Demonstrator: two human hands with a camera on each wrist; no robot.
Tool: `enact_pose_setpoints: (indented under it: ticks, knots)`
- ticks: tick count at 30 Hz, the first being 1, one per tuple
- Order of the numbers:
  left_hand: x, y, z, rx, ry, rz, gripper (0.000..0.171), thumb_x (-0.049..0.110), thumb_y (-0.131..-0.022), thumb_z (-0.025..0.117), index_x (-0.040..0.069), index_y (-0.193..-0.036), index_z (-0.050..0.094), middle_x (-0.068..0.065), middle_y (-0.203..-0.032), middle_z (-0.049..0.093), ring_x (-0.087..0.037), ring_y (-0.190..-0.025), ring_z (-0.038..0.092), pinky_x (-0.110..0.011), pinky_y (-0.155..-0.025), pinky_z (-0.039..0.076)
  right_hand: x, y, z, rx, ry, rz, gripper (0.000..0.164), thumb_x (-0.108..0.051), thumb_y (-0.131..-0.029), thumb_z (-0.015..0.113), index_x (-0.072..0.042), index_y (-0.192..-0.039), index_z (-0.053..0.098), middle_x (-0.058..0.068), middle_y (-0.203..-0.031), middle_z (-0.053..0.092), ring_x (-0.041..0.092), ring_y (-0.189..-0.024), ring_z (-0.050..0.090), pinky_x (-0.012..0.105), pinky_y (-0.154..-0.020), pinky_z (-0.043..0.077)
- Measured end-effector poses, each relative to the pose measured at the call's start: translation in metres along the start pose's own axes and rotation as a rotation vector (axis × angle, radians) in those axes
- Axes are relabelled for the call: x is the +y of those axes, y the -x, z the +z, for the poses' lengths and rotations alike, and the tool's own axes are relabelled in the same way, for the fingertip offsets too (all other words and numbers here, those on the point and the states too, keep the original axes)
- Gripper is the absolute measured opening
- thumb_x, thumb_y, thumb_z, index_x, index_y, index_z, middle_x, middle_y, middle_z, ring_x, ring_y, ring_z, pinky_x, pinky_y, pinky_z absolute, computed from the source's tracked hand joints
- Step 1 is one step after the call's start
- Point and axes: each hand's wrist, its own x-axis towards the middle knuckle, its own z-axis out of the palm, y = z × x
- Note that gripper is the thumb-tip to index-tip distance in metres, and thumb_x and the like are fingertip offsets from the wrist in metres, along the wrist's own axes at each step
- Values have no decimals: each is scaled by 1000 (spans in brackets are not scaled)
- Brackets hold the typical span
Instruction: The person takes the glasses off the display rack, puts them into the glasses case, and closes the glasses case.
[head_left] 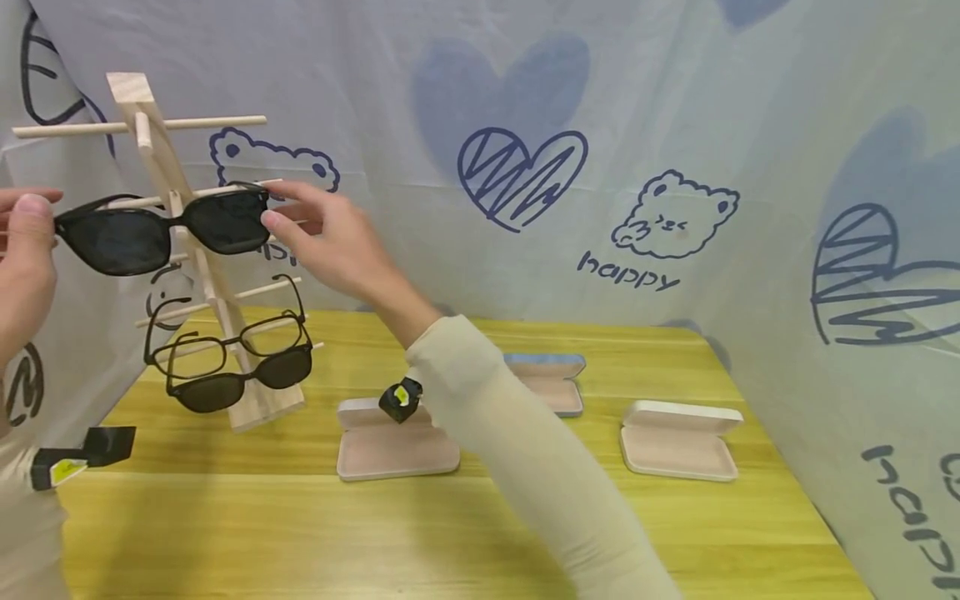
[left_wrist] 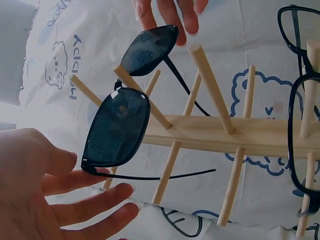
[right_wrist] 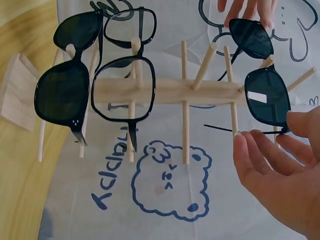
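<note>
Black-framed sunglasses [head_left: 123, 240] hang level at an upper tier of a wooden peg stand [head_left: 161, 150], their bridge right at its centre peg. My left hand [head_left: 26, 258] pinches their left hinge corner between thumb and forefinger; its other fingers [left_wrist: 107, 200] spread below the temple. At the opposite corner, my right hand [head_left: 337, 237] holds the hinge end, with the thumb in front and fingers [right_wrist: 255, 150] behind. Both temples extend back past the pegs. Lower on the stand hang clear-lens glasses [head_left: 197, 358] and, beneath them, a second pair of dark sunglasses [head_left: 213, 392].
Three open glasses cases stand on the wooden table [head_left: 300, 533]: a pale one [head_left: 397, 454] under my right forearm, a blue-edged one [head_left: 558, 396] partly hidden behind the sleeve, and a white one [head_left: 678, 450] at right. A printed cloth [head_left: 510, 275] hangs behind.
</note>
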Motion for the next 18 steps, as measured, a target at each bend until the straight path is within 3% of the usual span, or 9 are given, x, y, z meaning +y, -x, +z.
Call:
enact_pose_setpoints:
  ticks: [2, 5, 12, 18]
  knots:
    - [4, 3, 0, -12, -6, -58, 51, 37, -114, 30, 9, -144, 59, 38, -87, 28, 18, -85, 26, -11, -86, 24, -1, 0, 2, -4, -28, -10, 46, -26, -108, 56, -21, -154, 50, 3, -143, 65, 11, -118, 69, 12, -86, 55]
    - [-5, -2, 4, -32, -15, -98, 53, 42, -113, 30, 12, -145, 59, 41, -89, 29, 19, -86, 27, -11, -91, 26, -1, -1, 3, 1, -59, -15, 47, -23, -108, 55, -20, -155, 48, 4, -144, 65, 12, -112, 72, 12, -84, 56]
    - [-16, -7, 10, -23, 20, -97, 50, 43, -112, 34, 17, -143, 62, 41, -87, 33, 18, -86, 30, -12, -86, 25, -4, 1, 3, 9, -94, -8, 45, -21, -109, 55, -17, -153, 50, 5, -141, 67, 11, -94, 73, 12, -81, 55]
    - [-13, -9, 10, 3, 48, -32, 52, 41, -112, 36, 8, -142, 61, 42, -88, 32, 18, -87, 30, -10, -86, 24, -7, 2, 0, 14, -141, -43, 42, -18, -109, 53, -11, -151, 53, 8, -142, 66, 16, -101, 74, 14, -83, 58]
